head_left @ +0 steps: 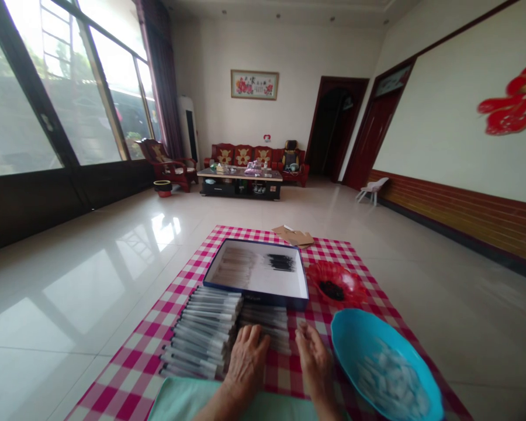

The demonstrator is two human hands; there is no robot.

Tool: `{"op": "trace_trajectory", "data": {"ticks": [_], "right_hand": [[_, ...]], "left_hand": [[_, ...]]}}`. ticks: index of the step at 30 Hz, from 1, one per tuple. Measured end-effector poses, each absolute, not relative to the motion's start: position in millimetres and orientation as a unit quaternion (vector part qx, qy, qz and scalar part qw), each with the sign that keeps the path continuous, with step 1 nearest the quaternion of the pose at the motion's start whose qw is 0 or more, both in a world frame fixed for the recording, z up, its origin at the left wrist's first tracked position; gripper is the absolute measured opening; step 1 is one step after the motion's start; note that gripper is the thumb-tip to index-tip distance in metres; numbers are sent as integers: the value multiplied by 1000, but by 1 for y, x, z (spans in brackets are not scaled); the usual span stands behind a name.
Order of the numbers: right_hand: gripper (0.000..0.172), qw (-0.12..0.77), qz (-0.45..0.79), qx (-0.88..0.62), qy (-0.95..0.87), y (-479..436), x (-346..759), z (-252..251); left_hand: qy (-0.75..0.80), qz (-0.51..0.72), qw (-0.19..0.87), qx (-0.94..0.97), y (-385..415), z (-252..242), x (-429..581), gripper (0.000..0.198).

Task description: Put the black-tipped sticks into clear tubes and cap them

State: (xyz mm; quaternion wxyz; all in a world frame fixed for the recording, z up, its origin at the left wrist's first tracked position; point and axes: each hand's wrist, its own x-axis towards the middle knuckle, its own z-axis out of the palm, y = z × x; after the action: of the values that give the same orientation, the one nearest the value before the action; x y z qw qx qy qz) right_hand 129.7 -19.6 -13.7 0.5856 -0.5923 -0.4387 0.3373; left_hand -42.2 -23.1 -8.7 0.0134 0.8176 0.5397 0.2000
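Note:
My left hand [248, 358] lies palm down over a row of clear plastic pen barrels [272, 318], its fingers bent together at the left ends; what they hold is hidden. To its right, my right hand [314, 352] has thumb and fingertips pinched together by the barrels' right ends. Any small thing in that pinch cannot be made out. Left of my left hand lies a stack of capped pens [206, 327], dark tips pointing left. A blue basin [342, 336] of small whitish, translucent pieces [392, 377] stands right of my right hand.
Behind the pens is a shallow blue-rimmed box [256, 289] with thin clear pieces and dark sticks. A red bowl [355, 283] holds small dark pieces. Flattened cardboard [293, 235] lies at the back of the checked tablecloth [193, 263]. Green cloth [179, 400] lies in front.

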Motion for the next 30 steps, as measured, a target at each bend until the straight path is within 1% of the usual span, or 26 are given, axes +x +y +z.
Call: {"op": "trace_trajectory", "data": {"ticks": [4,6,12,16,20,21,26,28,30], "right_hand": [[29,512,245,-589,-575,-22,134,-14],[26,487,226,-575,-617,-23,136,-17],[12,449,214,-541,-678,-20,131,-28],[9,417,173,-548,-704,-20,126,-27],[4,413,161,-549,-708,-19,127,-25],[7,417,156,-552,-705,-18,128,-26],[37,469,128,-594,-642,-12,137,-30],[43,485,131,-610,-614,-10,143,-31],[46,491,143,-618,-597,-8,147,-31]], "left_hand": [[571,154,38,806,-25,-8,-43,14],[584,130,51,800,-24,-10,-43,15],[609,113,62,782,-19,-17,-39,19],[618,102,75,776,-17,-14,-39,22],[613,96,93,779,-18,-6,-39,23],[609,100,96,781,-19,-2,-40,22],[569,161,78,802,-10,39,-50,20],[566,180,53,803,10,61,-60,22],[588,154,13,794,42,79,-74,23]]}}
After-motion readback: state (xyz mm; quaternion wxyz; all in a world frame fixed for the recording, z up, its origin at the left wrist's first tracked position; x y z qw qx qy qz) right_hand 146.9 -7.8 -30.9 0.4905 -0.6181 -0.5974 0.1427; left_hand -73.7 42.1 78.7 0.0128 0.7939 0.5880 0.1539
